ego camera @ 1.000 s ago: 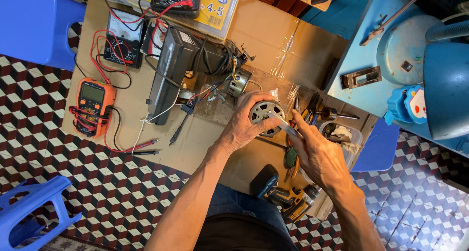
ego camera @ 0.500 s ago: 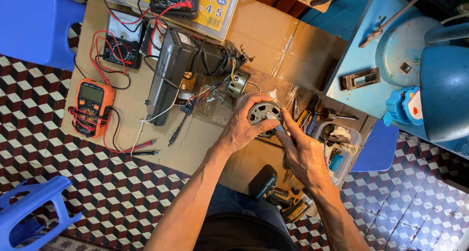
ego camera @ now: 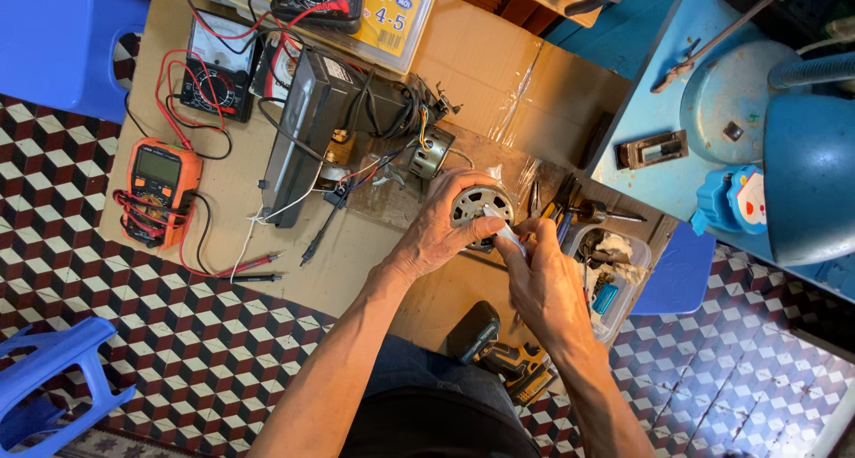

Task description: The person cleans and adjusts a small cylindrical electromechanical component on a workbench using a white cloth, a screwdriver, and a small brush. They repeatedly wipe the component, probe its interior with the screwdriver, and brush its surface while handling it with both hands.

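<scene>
Left hand [ego camera: 436, 231] wraps the round motor [ego camera: 479, 210], fingers curled shut around its casing, holding it just above the cardboard-covered surface [ego camera: 499, 75]. Right hand [ego camera: 543, 284] pinches a thin white tool [ego camera: 505, 233], fingers closed on it, tip resting on the motor's open face. Can't tell exactly what the tool is.

Step in hand, as I read it: working on the motor's face while the other hand braces it. Next move likely needs a steady brace and fine tip control, since the face looks small and slotted.

Around it: 2 meters to the left, an orange multimeter [ego camera: 156, 186] with red and black leads, a black analog meter [ego camera: 214, 75] above. Grey metal box [ego camera: 307, 128] with wiring, a second small motor [ego camera: 432, 151] beside it. Cordless drill [ego camera: 499, 355] on the floor near the knees. Clear tray [ego camera: 614, 271] of parts just right of the hands.
</scene>
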The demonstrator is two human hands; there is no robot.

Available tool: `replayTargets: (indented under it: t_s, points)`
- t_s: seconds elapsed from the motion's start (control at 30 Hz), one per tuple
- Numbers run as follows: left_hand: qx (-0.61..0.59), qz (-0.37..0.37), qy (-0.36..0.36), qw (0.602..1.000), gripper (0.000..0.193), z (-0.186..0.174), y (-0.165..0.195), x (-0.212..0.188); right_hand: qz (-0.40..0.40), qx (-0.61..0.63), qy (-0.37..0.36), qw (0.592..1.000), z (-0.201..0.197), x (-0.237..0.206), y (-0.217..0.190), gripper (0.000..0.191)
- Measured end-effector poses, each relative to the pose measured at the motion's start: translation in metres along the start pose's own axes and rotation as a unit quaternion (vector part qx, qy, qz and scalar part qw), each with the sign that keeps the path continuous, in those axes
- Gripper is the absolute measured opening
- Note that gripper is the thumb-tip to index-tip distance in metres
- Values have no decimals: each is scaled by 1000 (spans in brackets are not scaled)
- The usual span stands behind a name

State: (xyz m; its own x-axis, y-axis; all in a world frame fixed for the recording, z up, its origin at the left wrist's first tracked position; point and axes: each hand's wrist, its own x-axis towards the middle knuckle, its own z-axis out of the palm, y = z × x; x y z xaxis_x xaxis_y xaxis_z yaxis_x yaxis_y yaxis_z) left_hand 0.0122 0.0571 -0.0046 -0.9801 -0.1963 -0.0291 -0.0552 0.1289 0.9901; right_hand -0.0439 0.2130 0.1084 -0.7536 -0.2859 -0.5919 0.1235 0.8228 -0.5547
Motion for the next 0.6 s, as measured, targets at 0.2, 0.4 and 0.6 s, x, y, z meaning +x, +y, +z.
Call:
replayTargets:
  t_s: [0.2,0.4,0.6]
  points:
    - [19,3,20,1000,57,2,2,-1,2,-1,-31,1000,-9,7,4,34]
    - [10,19,29,999,57,6,0,-3,-260,-188,118,940,-4,-32,36,56]
    - [16,35,33,999,59,5,-2,-1,-252,-317,132,905,2,-39,54,55]
